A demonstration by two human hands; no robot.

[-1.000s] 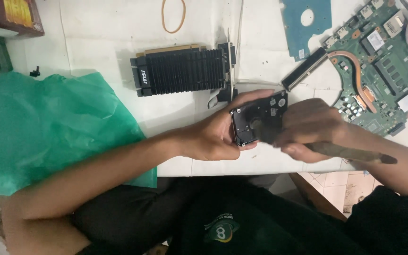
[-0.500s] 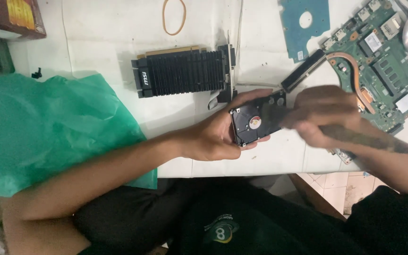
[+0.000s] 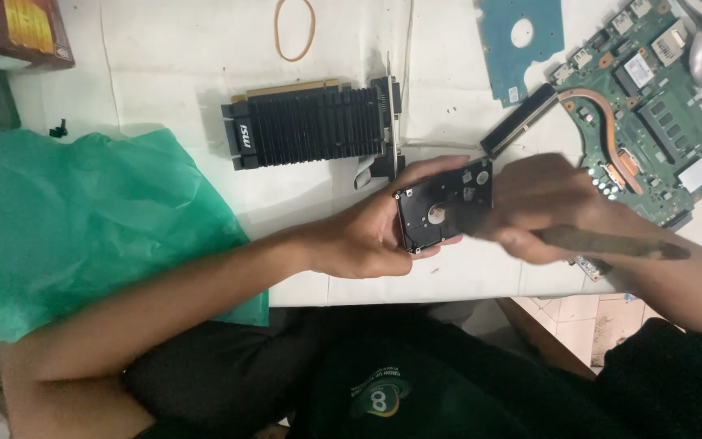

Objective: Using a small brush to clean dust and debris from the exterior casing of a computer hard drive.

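The left hand (image 3: 367,240) is clamped on a small black hard drive (image 3: 442,205), fingers curled over its far edge and thumb under the near one, holding it tilted just above the white surface (image 3: 164,73); the right hand (image 3: 546,207), blurred, is closed around a dark slender tool (image 3: 611,242) whose tip meets the drive's middle, so the drive sits between the two hands; just beyond lies a black finned graphics card (image 3: 310,126); to the right, a green motherboard (image 3: 652,114) and a blue circuit board (image 3: 526,45); farther off, a rubber band (image 3: 295,29); at the left, a green plastic bag (image 3: 83,228).
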